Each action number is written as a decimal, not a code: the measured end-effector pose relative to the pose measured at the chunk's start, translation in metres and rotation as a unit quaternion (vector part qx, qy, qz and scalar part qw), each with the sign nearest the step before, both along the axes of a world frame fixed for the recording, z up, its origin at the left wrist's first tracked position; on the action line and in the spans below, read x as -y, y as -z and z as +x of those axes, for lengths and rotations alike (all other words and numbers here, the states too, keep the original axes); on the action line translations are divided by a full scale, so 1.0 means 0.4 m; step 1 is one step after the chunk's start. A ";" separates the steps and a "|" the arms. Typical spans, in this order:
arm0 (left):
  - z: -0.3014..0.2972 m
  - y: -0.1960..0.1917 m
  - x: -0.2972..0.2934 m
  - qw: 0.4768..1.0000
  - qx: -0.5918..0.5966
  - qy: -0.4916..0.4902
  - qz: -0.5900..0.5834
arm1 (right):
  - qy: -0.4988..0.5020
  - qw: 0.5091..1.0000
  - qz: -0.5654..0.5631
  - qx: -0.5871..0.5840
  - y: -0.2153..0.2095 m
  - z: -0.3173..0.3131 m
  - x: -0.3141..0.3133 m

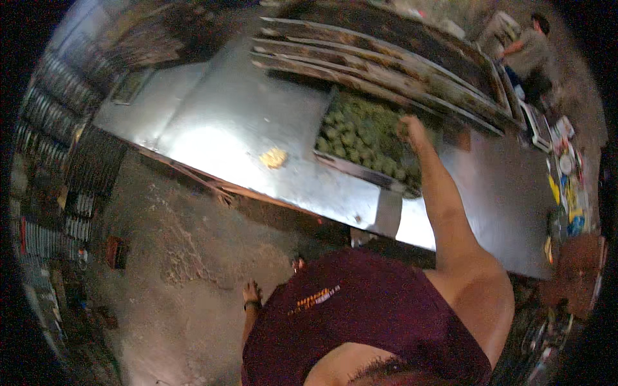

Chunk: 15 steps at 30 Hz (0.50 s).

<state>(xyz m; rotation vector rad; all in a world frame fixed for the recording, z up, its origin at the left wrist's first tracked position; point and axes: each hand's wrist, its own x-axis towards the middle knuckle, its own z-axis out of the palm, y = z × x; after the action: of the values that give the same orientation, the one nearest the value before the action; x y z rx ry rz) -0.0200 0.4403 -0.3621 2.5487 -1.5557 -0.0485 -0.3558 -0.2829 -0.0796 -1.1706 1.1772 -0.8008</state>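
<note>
My right arm reaches out over a dark tray (344, 162) on the metal table. The tray holds several round green dough-like balls (351, 138) and, toward its far side, a finer green crumbly mass (380, 112). Above that far part is my right hand (407, 128), its fingers curled in and slightly blurred; whatever they may hold is hidden. At my side, over the floor, hangs my left hand (252, 293) with fingers apart and nothing in it; a dark band circles its wrist. A small yellow lump (273, 157) lies on the table left of the tray.
Long stacked trays (386, 61) line the table's far side. Another flat tray (132, 87) sits at its left end. Stacked dark racks (55, 103) stand at the left. A person (534, 55) works at the far right, near a cluttered surface (570, 180).
</note>
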 end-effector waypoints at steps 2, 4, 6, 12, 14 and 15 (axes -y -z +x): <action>-0.113 -0.192 0.249 0.679 -0.558 -0.469 -0.085 | 0.081 0.992 -0.094 -0.035 -0.094 0.009 -0.068; -0.152 -0.211 0.272 0.675 -0.596 -0.431 -0.066 | 0.066 0.994 -0.064 -0.064 -0.126 -0.013 -0.094; -0.184 -0.189 0.310 0.760 -0.550 -0.343 -0.048 | 0.040 0.990 -0.046 -0.128 -0.114 -0.034 -0.088; -0.313 -0.280 0.346 0.714 -0.576 -0.394 -0.052 | -0.050 0.991 0.063 0.111 -0.111 -0.035 -0.079; -0.331 -0.275 0.288 0.720 -0.579 -0.376 -0.064 | -0.097 0.990 0.045 0.089 -0.145 -0.001 -0.081; -0.341 -0.244 0.229 0.731 -0.576 -0.356 -0.081 | -0.122 0.988 0.035 0.082 -0.157 0.019 -0.081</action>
<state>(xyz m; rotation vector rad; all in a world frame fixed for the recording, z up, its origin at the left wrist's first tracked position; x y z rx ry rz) -0.1566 0.3488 -0.2644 1.9739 -0.0847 -1.0778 -0.3480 -0.2506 -0.0170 -1.1425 0.8991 -0.6508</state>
